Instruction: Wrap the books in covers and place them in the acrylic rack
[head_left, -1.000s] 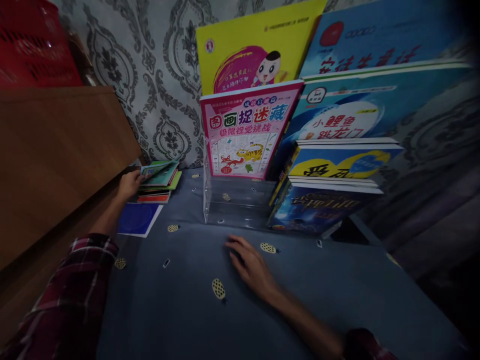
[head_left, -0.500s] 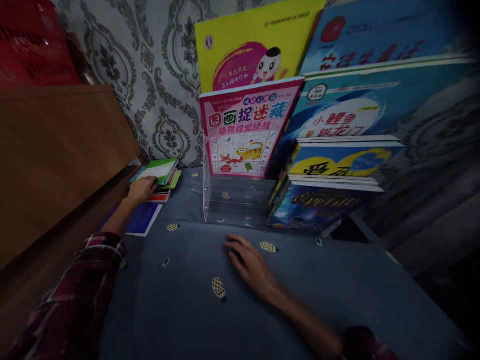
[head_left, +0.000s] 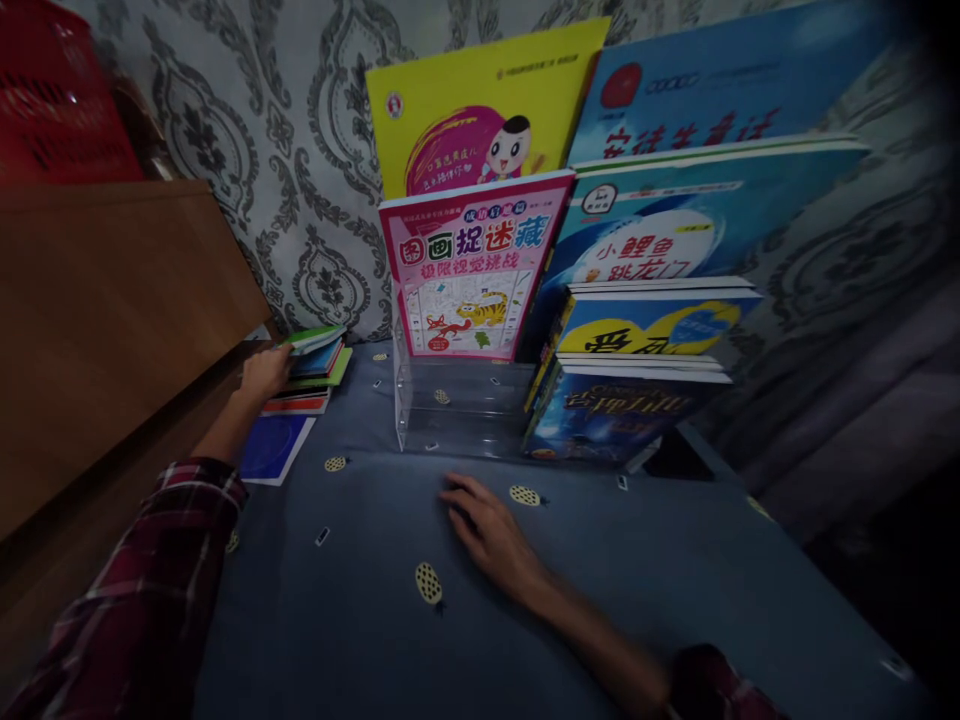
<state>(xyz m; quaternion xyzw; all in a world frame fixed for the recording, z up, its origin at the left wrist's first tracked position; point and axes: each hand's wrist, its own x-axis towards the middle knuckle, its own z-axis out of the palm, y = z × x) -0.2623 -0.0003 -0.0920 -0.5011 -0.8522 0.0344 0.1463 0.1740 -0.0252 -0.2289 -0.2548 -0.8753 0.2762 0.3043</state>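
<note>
At the far left, my left hand (head_left: 264,373) has its fingers closed at the left side of a green book (head_left: 315,338), the top one of a pile. The green book is tilted, its near side raised a little off the books below. Under it lie several books (head_left: 319,382) with blue, light green and red edges. A dark blue book (head_left: 274,447) sticks out at the bottom of the pile. My right hand (head_left: 491,530) lies on the blue tablecloth with its fingers apart, holding nothing, in front of a clear stepped rack (head_left: 465,430).
On the rack stand a pink picture book (head_left: 472,270), a yellow book (head_left: 480,85) behind it, and several blue books (head_left: 615,410) on the right. A wooden cabinet (head_left: 112,330) borders the table's left side, with a red basket (head_left: 60,95) on top. Patterned wallpaper (head_left: 330,280) rises behind.
My left hand has shifted from the top of the pile to the green book's left side, and that book now tilts up. My right hand stays on the tablecloth. The view has shifted slightly.
</note>
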